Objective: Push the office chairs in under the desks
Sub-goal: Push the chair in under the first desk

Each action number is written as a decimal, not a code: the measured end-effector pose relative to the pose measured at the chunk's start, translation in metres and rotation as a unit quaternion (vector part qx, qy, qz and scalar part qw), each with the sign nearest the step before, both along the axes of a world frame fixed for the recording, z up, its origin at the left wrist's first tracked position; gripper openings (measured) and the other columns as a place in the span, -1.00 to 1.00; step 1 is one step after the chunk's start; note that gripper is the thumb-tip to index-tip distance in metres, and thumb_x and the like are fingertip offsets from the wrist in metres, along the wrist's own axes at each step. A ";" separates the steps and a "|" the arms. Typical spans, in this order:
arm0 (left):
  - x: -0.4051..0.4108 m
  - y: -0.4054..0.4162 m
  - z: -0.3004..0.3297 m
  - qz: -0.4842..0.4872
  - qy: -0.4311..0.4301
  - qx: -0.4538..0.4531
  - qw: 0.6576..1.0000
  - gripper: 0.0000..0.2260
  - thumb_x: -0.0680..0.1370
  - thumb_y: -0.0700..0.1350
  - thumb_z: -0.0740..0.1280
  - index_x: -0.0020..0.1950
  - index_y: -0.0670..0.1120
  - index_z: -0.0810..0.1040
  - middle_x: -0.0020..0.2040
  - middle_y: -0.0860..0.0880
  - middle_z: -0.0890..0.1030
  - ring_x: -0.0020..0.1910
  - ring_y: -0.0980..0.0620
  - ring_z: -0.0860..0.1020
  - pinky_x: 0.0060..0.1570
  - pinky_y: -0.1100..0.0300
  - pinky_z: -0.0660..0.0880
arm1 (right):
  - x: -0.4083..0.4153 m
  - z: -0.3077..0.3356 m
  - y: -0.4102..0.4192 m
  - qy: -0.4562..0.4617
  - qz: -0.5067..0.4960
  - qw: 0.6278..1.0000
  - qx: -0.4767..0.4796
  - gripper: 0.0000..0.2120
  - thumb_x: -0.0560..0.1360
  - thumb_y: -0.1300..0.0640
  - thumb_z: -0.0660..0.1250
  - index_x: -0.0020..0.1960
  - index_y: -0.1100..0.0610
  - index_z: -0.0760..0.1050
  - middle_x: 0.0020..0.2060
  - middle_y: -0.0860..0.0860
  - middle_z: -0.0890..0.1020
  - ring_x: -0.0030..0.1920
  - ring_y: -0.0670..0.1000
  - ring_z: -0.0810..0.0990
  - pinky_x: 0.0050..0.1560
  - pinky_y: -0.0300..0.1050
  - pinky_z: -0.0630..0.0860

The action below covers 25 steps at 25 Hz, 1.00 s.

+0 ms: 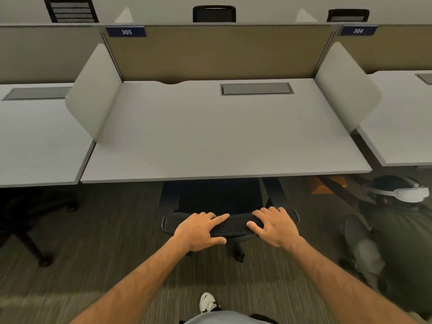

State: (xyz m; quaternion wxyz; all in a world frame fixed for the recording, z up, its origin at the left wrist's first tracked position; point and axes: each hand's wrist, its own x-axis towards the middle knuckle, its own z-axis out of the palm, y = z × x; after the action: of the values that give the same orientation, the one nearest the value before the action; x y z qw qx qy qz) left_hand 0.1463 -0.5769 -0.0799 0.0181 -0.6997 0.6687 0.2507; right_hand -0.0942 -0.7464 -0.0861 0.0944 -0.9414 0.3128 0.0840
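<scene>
The left hand (pixel 201 230) lies over the top of the chair (pixel 230 224) back, fingers spread across the mesh and the thumb hooked under the near edge, so it holds the rail. The right hand (pixel 274 226) lies beside it on the same rail, fingers draped over the far side and thumb on top, also holding. The hands are apart, with bare mesh between them.

The chair stands at the near edge of the desk (pixel 217 136) marked 305 (pixel 126 32); its seat is partly beneath the top, while the back and the base behind it are out on the carpet (pixel 105 230).

The main risk I see is the armrests. Both reach right up to the desk edge, and I cannot tell whether they clear its underside; if they are too high, a hard push would knock them against the edge and stop the chair short. A push stronger on one side could also swing the chair askew, toward the desk's right corner, where another person (pixel 395 206) crouches on the floor wearing a headset (pixel 408 194). The legs under the desk are hidden, so a caster catching there cannot be ruled out.
</scene>
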 end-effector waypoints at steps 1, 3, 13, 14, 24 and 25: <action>0.002 -0.007 0.000 0.002 -0.001 -0.004 1.000 -0.26 0.51 0.52 0.05 0.62 0.29 -0.04 0.47 0.04 0.43 0.34 -0.01 0.45 0.35 -0.02 0.40 | 0.004 0.002 -0.007 0.002 -0.004 1.000 0.002 -0.24 0.54 -0.49 -0.27 0.33 -0.10 0.48 0.16 -0.10 0.63 0.15 -0.01 0.55 0.22 0.09 0.41; 0.006 -0.022 -0.001 0.011 0.001 -0.009 1.000 -0.24 0.50 0.53 0.07 0.63 0.24 0.02 0.44 0.03 0.46 0.30 0.01 0.48 0.32 -0.01 0.43 | 0.012 0.007 -0.021 0.007 -0.009 1.000 0.000 -0.24 0.54 -0.48 -0.26 0.32 -0.10 0.49 0.17 -0.10 0.62 0.15 0.00 0.55 0.23 0.10 0.41; 0.050 -0.074 -0.001 0.074 -0.012 -0.021 0.997 -0.16 0.48 0.58 -0.09 0.54 0.06 0.33 0.25 0.06 0.57 0.12 0.06 0.54 0.15 0.03 0.49 | 0.038 0.011 -0.091 0.019 0.004 1.000 -0.003 -0.23 0.52 -0.49 -0.24 0.29 -0.07 0.51 0.15 -0.07 0.63 0.14 0.04 0.55 0.23 0.15 0.42; 0.051 -0.080 -0.001 0.079 -0.014 -0.023 0.996 -0.17 0.48 0.57 -0.10 0.52 0.06 0.35 0.23 0.06 0.57 0.11 0.07 0.54 0.13 0.03 0.49 | 0.040 0.011 -0.098 0.019 0.003 1.000 0.000 -0.22 0.52 -0.49 -0.24 0.31 -0.07 0.51 0.16 -0.06 0.63 0.16 0.05 0.55 0.24 0.16 0.41; 0.061 -0.134 0.002 0.104 -0.014 -0.010 0.994 -0.26 0.51 0.54 -0.04 0.49 0.11 0.40 0.18 0.09 0.60 0.06 0.07 0.55 0.10 0.02 0.50 | 0.056 0.003 -0.155 0.018 0.000 1.000 0.021 -0.19 0.51 -0.52 -0.21 0.35 -0.06 0.52 0.21 -0.06 0.65 0.18 0.04 0.58 0.30 0.20 0.39; 0.063 -0.138 0.002 0.102 -0.012 -0.006 0.995 -0.25 0.51 0.54 -0.04 0.50 0.11 0.39 0.20 0.08 0.60 0.09 0.06 0.55 0.12 0.01 0.50 | 0.055 0.001 -0.157 0.017 -0.006 0.999 0.027 -0.18 0.50 -0.52 -0.22 0.36 -0.07 0.51 0.21 -0.06 0.64 0.19 0.04 0.58 0.32 0.21 0.38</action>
State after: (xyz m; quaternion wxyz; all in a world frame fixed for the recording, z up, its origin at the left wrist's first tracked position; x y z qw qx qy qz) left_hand 0.2098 -0.7150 -0.0774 -0.0032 -0.7672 0.5954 0.2385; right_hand -0.0387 -0.9035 -0.0852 0.1146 -0.9351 0.3176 0.1073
